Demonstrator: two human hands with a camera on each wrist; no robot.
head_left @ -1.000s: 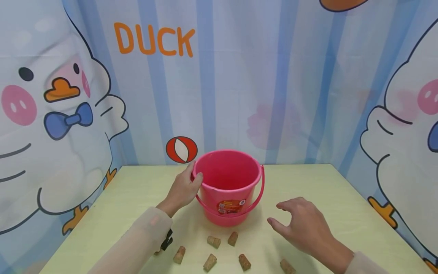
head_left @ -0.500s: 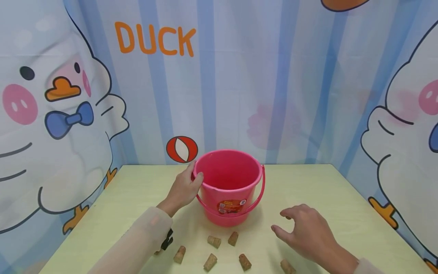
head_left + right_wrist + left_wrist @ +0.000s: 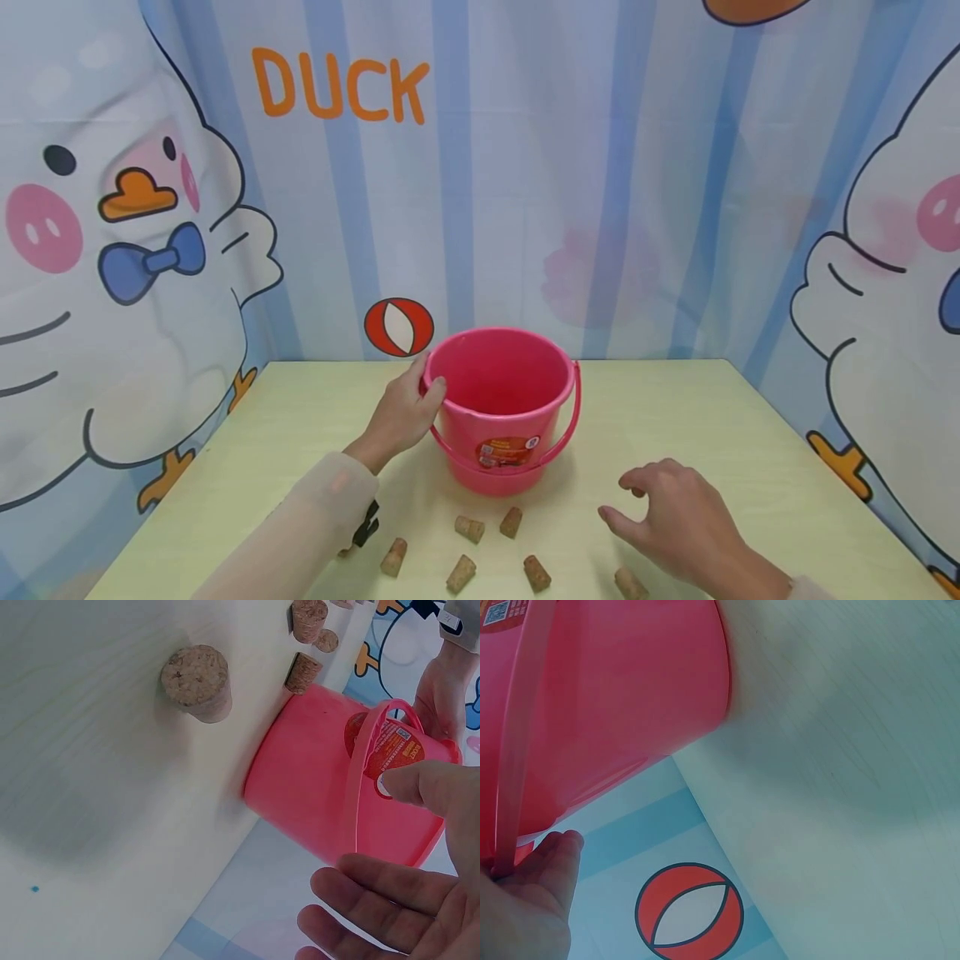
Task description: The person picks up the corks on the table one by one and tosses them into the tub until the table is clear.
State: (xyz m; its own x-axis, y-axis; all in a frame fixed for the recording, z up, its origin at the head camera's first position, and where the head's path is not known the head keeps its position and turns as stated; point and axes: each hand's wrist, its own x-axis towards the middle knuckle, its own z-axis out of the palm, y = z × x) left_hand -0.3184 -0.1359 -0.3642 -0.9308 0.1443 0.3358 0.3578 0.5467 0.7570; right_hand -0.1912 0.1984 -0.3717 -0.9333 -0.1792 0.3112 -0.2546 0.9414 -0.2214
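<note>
In the head view a pink bucket [image 3: 468,429] stands upright on the table, its handle [image 3: 558,446] hanging down across the front. My left hand [image 3: 399,417] grips the bucket's rim on the left, thumb over the edge. The left wrist view shows that hand [image 3: 544,892] beside the rim, most of it out of frame. My right hand [image 3: 678,521] is to the right of the bucket, thumb and fingers spread, holding nothing. Nearest to it is a cork stopper [image 3: 631,583] at the lower edge. A large cork [image 3: 196,679] shows in the right wrist view.
Several more corks lie before the bucket, among them one cork [image 3: 469,529] close to its base and another cork [image 3: 537,574] nearer the front. The left sleeve [image 3: 300,525] covers part of the pale table [image 3: 660,400]. A duck-print curtain [image 3: 525,167] hangs behind.
My right hand has shifted slightly down and to the right, away from the bucket. The left hand, the bucket and the corks stay where they were.
</note>
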